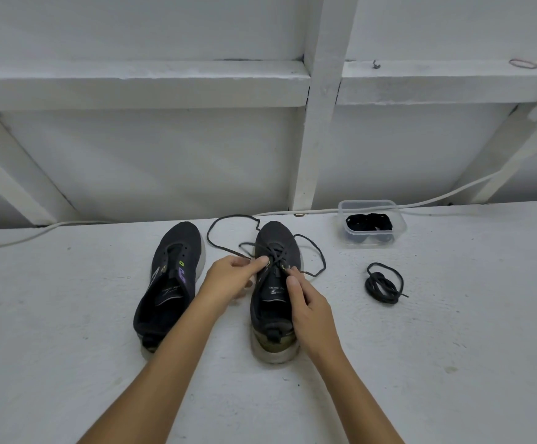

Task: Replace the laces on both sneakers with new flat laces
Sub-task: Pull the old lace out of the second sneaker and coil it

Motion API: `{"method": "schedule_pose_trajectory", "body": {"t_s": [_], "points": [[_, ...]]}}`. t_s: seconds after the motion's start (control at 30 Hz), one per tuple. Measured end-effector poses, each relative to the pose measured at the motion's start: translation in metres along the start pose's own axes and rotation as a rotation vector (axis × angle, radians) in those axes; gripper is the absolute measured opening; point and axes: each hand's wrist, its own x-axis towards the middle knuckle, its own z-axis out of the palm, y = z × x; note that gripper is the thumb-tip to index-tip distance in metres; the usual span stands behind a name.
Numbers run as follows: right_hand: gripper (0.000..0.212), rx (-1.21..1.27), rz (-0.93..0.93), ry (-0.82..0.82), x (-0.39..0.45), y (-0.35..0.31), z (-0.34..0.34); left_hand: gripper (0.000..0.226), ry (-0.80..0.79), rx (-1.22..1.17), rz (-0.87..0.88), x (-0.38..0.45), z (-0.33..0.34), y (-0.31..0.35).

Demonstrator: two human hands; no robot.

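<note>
Two bare forearms rise from the bottom edge of the frame and converge toward the centre. The left hand (231, 277) sits just left of centre, back facing up, wrist bent slightly inward, thumb and forefinger pinched together at their tips. The right hand (308, 310) lies a little lower and to the right of centre, back up, its fingers loosely curled and the forefinger stretched toward the upper left.

A single head-worn camera looked forward and down from above the near edge of the white desk (68, 347), close over it. Its wide lens took in the far wall (164, 155), probably bowing straight lines there.
</note>
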Motion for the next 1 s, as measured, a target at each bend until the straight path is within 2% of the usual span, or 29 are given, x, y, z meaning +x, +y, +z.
{"method": "schedule_pose_trajectory", "body": {"t_s": [0.07,0.13,0.17,0.27,0.33,0.4,0.5,0.57,0.63,0.67,0.73,0.8,0.87,0.93,1.0], "points": [[0.042,-0.002,0.002,-0.002,0.000,0.000,0.000,0.065,0.005,0.143,-0.108,-0.004,0.000,0.005],[0.041,-0.008,-0.001,-0.001,0.001,0.001,0.000,0.073,0.011,0.238,-0.113,-0.005,0.002,0.004],[0.042,-0.007,-0.001,0.000,0.001,0.001,0.000,0.068,0.031,0.247,-0.060,-0.005,0.005,0.002],[0.042,-0.005,-0.002,0.003,0.000,0.001,-0.001,0.027,0.105,0.184,0.199,-0.008,0.009,0.000],[0.042,-0.007,-0.006,0.004,0.000,0.002,0.000,0.009,0.142,0.232,0.350,-0.009,0.010,0.002],[0.041,-0.009,-0.009,0.001,0.000,0.002,0.000,0.005,0.134,0.280,0.431,-0.009,0.012,0.004],[0.037,-0.008,-0.005,-0.002,0.000,0.002,-0.001,0.011,0.119,0.286,0.415,-0.003,0.015,0.008],[0.039,-0.010,-0.004,-0.004,-0.001,0.001,-0.001,0.013,0.276,0.146,0.370,0.000,0.014,0.012],[0.039,-0.022,-0.009,-0.009,-0.001,0.001,-0.001,0.015,0.490,-0.192,0.267,0.001,0.011,0.016],[0.039,-0.022,-0.009,-0.011,-0.001,0.002,-0.001,0.013,0.534,-0.309,0.217,0.001,0.009,0.016],[0.037,-0.018,-0.008,-0.015,0.000,0.002,-0.002,0.017,0.426,-0.303,0.139,0.001,0.008,0.012],[0.037,-0.018,-0.012,-0.012,0.001,0.002,-0.001,0.029,0.166,-0.176,0.069,-0.002,0.008,0.007],[0.038,-0.015,-0.011,-0.010,0.001,0.002,-0.001,0.026,-0.029,-0.040,0.099,-0.003,0.008,0.000],[0.038,-0.009,-0.006,-0.010,0.000,0.002,-0.001,0.016,-0.005,0.026,0.197,-0.001,0.011,-0.001],[0.037,-0.014,-0.007,-0.013,0.000,0.002,-0.001,0.018,0.185,0.007,0.244,0.000,0.012,0.002]]}}
